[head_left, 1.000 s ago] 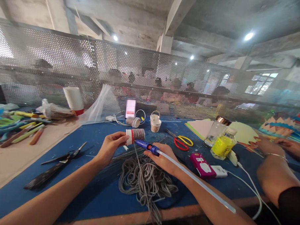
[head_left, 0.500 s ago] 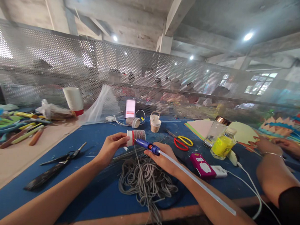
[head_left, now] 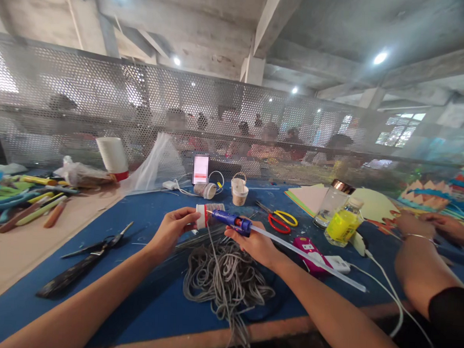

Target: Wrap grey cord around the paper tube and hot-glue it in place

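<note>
Between the fingers and thumb of my left hand (head_left: 172, 231) is a small paper cup (head_left: 201, 216), lying sideways, with a red band and grey cord wound round its far part. My right hand (head_left: 254, 242) grips a blue glue gun (head_left: 232, 221), whose tip is at the cup's red band; whether it touches, I cannot tell. A long clear glue stick (head_left: 309, 257) sticks out of the gun's back over my right forearm. From the cup a strand runs down to a heap of grey cord (head_left: 227, 279) on the blue table mat (head_left: 142, 303).
Black scissors (head_left: 92, 257) lie left, red-yellow scissors (head_left: 280, 218) beyond my right hand. A wrapped cup (head_left: 205, 190), small basket (head_left: 239, 191), phone (head_left: 200, 168), purple box (head_left: 309, 255), yellow bottle (head_left: 344, 222) and jar (head_left: 332, 204) stand around. Another person's arm (head_left: 423, 269) is at right.
The glue gun has turned, its glue stick now reaching higher across the purple box, and its tip has shifted slightly up. My left hand still holds the cup in nearly the same place.
</note>
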### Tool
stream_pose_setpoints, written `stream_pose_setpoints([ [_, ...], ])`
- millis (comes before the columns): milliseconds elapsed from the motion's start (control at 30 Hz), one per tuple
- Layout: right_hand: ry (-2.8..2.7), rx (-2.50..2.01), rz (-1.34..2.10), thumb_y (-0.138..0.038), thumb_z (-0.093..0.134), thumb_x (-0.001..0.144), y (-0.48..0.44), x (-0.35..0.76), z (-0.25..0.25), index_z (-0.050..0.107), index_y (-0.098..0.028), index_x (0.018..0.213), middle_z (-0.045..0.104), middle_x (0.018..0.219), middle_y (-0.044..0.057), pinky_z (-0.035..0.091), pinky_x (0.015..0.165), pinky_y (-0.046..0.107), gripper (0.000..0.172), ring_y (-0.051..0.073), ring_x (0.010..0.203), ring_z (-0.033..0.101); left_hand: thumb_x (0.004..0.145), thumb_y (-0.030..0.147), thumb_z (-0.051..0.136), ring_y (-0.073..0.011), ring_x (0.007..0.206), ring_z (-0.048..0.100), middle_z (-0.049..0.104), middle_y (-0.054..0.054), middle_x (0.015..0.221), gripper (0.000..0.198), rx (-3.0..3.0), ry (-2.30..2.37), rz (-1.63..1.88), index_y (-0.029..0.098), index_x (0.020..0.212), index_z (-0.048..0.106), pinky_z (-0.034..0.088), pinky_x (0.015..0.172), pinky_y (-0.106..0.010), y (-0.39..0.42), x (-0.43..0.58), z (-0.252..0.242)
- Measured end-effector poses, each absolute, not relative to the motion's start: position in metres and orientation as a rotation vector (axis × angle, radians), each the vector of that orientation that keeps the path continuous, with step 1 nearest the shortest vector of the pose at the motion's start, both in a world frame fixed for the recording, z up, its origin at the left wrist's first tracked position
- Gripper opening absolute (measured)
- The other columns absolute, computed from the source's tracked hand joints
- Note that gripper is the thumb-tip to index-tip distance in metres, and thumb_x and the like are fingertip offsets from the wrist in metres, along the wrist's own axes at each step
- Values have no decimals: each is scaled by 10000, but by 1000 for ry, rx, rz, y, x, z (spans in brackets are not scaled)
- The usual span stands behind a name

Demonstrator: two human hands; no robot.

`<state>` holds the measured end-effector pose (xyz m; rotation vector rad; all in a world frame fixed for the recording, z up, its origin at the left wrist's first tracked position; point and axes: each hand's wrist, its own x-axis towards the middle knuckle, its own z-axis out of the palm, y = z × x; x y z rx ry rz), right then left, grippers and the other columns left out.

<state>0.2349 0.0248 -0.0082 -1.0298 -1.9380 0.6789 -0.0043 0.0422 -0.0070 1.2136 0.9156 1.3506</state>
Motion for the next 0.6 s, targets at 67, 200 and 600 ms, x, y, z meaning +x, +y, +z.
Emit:
stream_pose_setpoints([
  [67,-1929,-1020,580,-529,589,862,26,236,-7,645,-197,912,654,739,4,455,628,226,341,139,659,593,719,311,764,-167,704,618,673,-21,709,153,1186,900,1347,164,745,730,490,712,-282,43,-5,-8],
  [200,-1852,-1053,428,-488,572,882,32,241,-3,620,-181,938,671,833,35,450,686,235,316,157,743,612,722,303,767,-151,694,607,653,-13,705,159,1129,868,1333,155,747,718,493,707,-274,45,-8,-10],
  [600,-1661,-1501,256,-332,481,890,78,282,5,518,-147,1136,665,965,87,459,757,270,309,196,858,634,680,287,785,-150,695,627,684,-32,753,178,1008,863,1376,145,754,707,507,686,-261,50,-11,-12],
])
